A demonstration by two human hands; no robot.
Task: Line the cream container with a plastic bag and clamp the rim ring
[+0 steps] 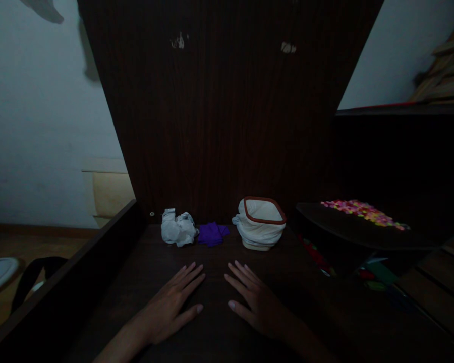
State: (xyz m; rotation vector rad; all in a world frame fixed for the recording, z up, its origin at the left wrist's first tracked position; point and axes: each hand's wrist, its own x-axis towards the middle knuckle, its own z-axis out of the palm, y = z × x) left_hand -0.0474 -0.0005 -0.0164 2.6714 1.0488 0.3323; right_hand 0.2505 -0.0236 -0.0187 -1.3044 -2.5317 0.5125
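Observation:
My left hand (174, 304) lies flat, palm down, on the dark wooden surface (215, 327), fingers spread and nothing in them. Opposite it, my right hand (255, 300) rests the same way, also holding nothing. Beyond my left hand sits a crumpled white plastic bag (178, 229). A folded purple cloth-like piece (212, 234) lies just right of the bag. Past my right hand stands a small bin (263, 247) with a brown-red rim (265, 221) and a white bag lining it. Neither hand touches these things.
A tall dark wood panel (230, 111) rises behind the objects. Along the left runs a raised board edge (109, 239). On the right, a dark curved shelf (325, 222) carries a heap of small colourful pieces (363, 212). Several coloured items, hard to make out, lie beneath it.

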